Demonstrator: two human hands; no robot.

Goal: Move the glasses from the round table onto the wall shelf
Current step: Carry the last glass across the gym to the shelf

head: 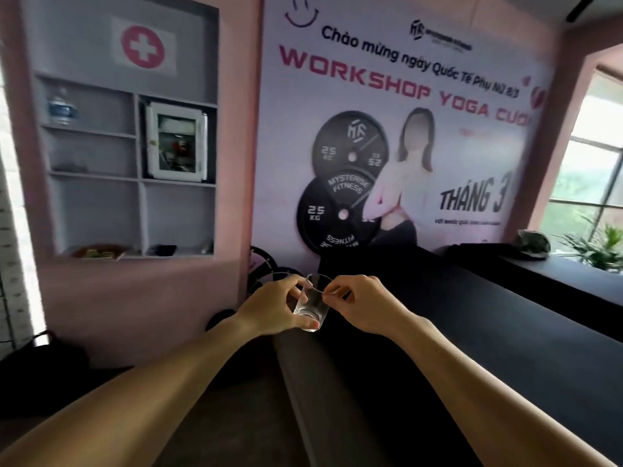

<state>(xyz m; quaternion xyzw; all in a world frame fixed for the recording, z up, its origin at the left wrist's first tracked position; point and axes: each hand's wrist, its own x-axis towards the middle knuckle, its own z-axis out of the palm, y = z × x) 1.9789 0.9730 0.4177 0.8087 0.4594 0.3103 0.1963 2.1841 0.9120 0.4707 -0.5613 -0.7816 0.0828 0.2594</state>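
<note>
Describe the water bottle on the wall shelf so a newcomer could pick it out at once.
Start at the grey wall shelf recessed in the pink wall, below the red cross sign. The water bottle stands upright in the top-left compartment. It is clear with a blue label, unlike the white glass-fronted cabinet in the next compartment.

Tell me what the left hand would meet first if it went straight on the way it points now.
The left hand points up and right, already gripping the glass. Carried on, the right hand's fingertips at the rim look first in line; beyond them lies the dark counter, though depth is unclear.
</note>
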